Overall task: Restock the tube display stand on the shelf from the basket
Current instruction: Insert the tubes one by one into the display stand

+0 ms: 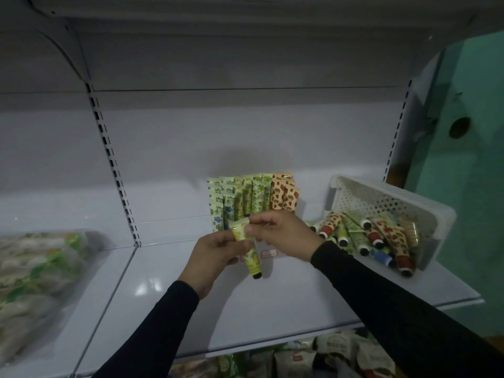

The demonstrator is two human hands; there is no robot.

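Tube display stand (pixel 252 199) sits on white shelf (pixel 272 296), up against back panel, centre-right of view. Stand holds upright tubes in tiered rows: blue-flower print at L, green/yellow prints in middle, red strawberry print at R; lower front of stand partly hidden behind both hands, a small red-bordered label showing below them. Yellow-green tube (pixel 246 248) is held in front of stand, tilted, flat crimped end up, black cap down near shelf surface. Left hand (pixel 215 257) grips tube mid-body, fingers curled round it, thumb on top. Right hand (pixel 281 233) pinches tube's upper end w/ thumb and fingertips, remaining fingers curled; nothing else in that hand. Both arms in black sleeves. Basket (pixel 390 197), white perforated plastic, rests on same shelf just R of stand, tipped so opening faces toward camera; loose tubes (pixel 376 236) piled inside, mixed strawberry and green prints, caps black, red, blue, lying at all angles, some spilling toward its front edge. Clear-wrapped packets (pixel 30 276), green/white, blurred, lie on adjoining shelf bay at far L. Bagged goods (pixel 327 356) visible on shelf below; print too dim to read. Teal wall (pixel 469 159) at R beyond shelving.
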